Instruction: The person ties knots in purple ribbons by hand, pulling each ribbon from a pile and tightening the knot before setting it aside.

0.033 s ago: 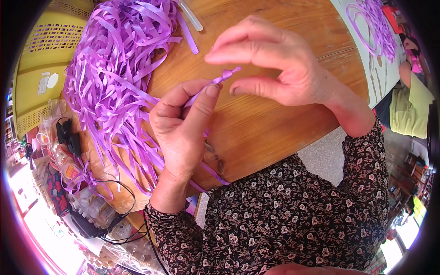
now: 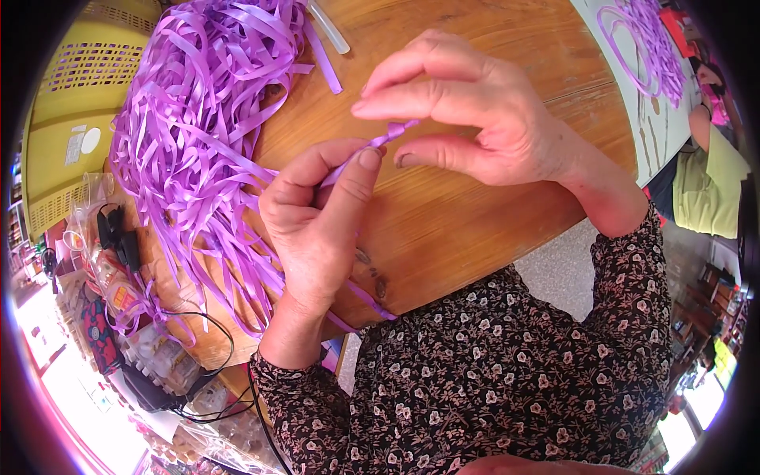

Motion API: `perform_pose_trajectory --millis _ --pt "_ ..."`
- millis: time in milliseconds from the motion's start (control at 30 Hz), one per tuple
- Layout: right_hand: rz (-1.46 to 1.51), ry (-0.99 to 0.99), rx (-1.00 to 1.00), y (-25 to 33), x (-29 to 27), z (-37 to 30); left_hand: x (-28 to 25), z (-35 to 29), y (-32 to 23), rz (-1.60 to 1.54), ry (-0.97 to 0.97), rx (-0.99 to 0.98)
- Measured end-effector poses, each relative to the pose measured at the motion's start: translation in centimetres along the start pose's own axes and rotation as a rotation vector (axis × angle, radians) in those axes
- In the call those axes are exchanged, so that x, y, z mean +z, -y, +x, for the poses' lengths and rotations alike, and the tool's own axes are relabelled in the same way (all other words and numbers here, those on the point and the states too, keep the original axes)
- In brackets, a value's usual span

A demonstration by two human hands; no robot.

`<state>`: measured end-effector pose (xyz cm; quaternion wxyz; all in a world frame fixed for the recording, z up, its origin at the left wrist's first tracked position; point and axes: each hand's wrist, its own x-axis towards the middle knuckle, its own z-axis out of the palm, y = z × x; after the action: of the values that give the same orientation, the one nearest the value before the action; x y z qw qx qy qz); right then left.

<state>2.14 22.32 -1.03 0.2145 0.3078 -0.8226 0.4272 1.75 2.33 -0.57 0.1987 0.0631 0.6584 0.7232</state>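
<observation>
Between the thumb and forefinger of my left hand [image 2: 317, 214] a purple ribbon [image 2: 392, 133] is pinched, and its short twisted, knotted-looking end sticks out to the right. My right hand [image 2: 483, 111] hovers just beyond that end, its thumb and fingers apart and curved around empty space. The ribbon's tip comes close to the right fingers; I cannot tell whether they touch. A large heap of loose purple ribbons [image 2: 198, 103] lies to the left of both hands, with strands trailing down under my left wrist.
Everything rests on a wooden table [image 2: 459, 237]. A yellow perforated crate [image 2: 47, 150] stands at the left, above black-handled scissors [image 2: 119, 237], plastic bags and cables. A clear tube [image 2: 328, 28] lies at the far side. More purple ribbon [image 2: 661, 63] and another person [image 2: 708, 182] are at the right.
The fingers of my right hand have shifted slightly left and down toward the ribbon's end. The ribbon's tip is tilted a little differently, while my left hand keeps its pinch.
</observation>
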Motion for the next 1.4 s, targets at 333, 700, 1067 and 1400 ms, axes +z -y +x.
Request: perform_pose_trajectory --millis 333,700,1067,1400 --pt "-0.142 0.039 -0.073 -0.1 0.0 -0.7 0.1 0.0 0.0 0.158 -0.039 0.052" --pt "-0.164 -0.005 -0.044 -0.3 -0.8 0.0 -0.7 0.3 -1.0 0.014 -0.089 0.008" --pt "-0.091 0.007 -0.038 -1.0 -0.9 -0.1 -1.5 0.9 -1.7 0.018 -0.016 -0.174" --pt "-0.153 0.009 -0.113 -0.7 -0.5 -0.3 0.0 1.6 0.9 0.321 0.063 0.353"
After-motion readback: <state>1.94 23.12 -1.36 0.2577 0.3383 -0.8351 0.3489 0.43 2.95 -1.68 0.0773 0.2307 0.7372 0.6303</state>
